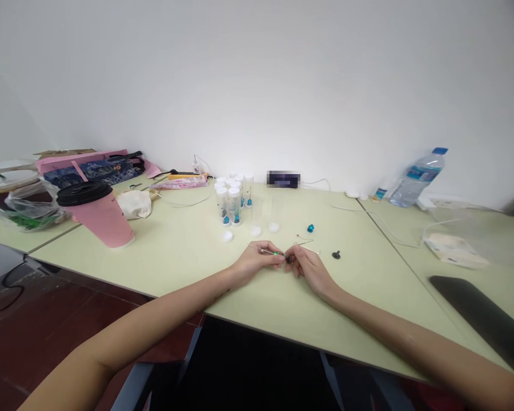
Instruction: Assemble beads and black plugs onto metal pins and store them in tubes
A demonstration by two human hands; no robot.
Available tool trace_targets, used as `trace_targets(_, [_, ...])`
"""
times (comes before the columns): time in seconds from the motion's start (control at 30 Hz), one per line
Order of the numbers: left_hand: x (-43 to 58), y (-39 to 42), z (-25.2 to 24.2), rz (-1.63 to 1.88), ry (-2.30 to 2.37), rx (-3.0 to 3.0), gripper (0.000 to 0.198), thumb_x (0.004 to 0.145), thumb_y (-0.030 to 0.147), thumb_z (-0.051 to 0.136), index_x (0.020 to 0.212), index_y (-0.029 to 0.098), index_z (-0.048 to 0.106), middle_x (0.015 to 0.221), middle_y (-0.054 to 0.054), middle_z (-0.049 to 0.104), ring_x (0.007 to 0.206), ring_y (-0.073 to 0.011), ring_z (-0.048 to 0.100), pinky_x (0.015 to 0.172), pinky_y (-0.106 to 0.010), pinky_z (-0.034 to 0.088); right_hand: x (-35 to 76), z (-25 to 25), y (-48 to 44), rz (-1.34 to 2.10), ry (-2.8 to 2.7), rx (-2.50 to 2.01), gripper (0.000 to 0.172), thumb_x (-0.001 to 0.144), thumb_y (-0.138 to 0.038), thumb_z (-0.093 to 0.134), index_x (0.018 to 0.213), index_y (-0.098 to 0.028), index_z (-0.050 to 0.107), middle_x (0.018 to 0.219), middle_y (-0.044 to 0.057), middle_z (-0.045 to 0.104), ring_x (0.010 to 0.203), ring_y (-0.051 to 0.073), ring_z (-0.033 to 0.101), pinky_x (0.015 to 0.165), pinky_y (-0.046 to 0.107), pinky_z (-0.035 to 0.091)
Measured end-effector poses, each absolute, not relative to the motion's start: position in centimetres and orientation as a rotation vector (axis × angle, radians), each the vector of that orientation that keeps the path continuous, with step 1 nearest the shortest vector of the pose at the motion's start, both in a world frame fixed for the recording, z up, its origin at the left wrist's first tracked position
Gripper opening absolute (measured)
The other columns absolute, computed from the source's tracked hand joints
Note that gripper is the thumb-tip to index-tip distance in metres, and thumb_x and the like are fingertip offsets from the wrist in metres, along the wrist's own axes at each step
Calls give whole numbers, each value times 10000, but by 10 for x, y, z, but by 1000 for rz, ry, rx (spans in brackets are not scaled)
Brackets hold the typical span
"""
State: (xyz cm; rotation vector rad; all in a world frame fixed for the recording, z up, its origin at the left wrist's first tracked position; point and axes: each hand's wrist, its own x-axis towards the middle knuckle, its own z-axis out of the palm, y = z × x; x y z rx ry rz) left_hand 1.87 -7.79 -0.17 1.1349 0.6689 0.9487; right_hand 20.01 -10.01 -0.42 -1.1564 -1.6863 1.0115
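My left hand pinches a thin rod with a green part over the table. Close against its fingertips, my right hand is closed on a small dark piece. Thin metal wires show by the right fingers. Right of them lie a black knob-like piece and a shiny blue piece. Beyond my hands stand several clear tubes with white caps and blue pieces inside. Loose white caps rest in front of them.
A pink cup with a black lid leans at the left, near a cloth pouch and bags. A pixelated dark device is by the wall. At the right are a water bottle, cables and a black slab.
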Motion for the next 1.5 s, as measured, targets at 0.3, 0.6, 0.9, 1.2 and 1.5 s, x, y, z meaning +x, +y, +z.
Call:
trace_targets(0.3, [11, -114, 1, 1058, 788, 1031, 240, 649, 287, 817, 759, 123, 681, 681, -39, 684, 657, -118, 597, 720, -259, 438, 198, 1, -121, 1181, -1697, -1059, 494, 980, -542, 288, 926, -155, 590, 674, 28, 619, 488, 118, 494, 490, 257, 367])
trace_targets(0.6, [-2, -142, 0, 1128, 772, 872, 193, 670, 220, 811, 801, 131, 700, 677, -10, 652, 654, -80, 562, 670, -192, 428, 196, 1, -124, 1264, -1838, -982, 548, 975, -539, 326, 805, -142, 663, 636, 36, 627, 496, 110, 490, 515, 251, 376])
trace_targets(0.9, [-4, -138, 3, 1030, 741, 845, 206, 661, 180, 817, 825, 125, 705, 674, -13, 661, 664, -81, 570, 692, -199, 425, 192, 5, -130, 1236, -1882, -978, 493, 966, -515, 382, 747, -154, 636, 561, 1, 575, 472, 103, 475, 511, 245, 376])
trace_targets(1.2, [-4, -139, 3, 1030, 740, 859, 251, 600, 208, 848, 805, 144, 718, 731, -30, 700, 691, -113, 596, 718, -239, 420, 192, 9, -130, 1137, -1910, -1029, 242, 871, -434, 608, 938, -205, 645, 707, -6, 605, 530, 117, 485, 516, 247, 379])
trace_targets(1.5, [-2, -141, 0, 1019, 791, 964, 263, 587, 219, 853, 796, 154, 708, 759, -34, 713, 702, -129, 613, 769, -272, 440, 191, 8, -132, 1102, -1944, -1017, 250, 836, -448, 653, 844, -207, 588, 602, -43, 500, 520, 115, 422, 493, 241, 312])
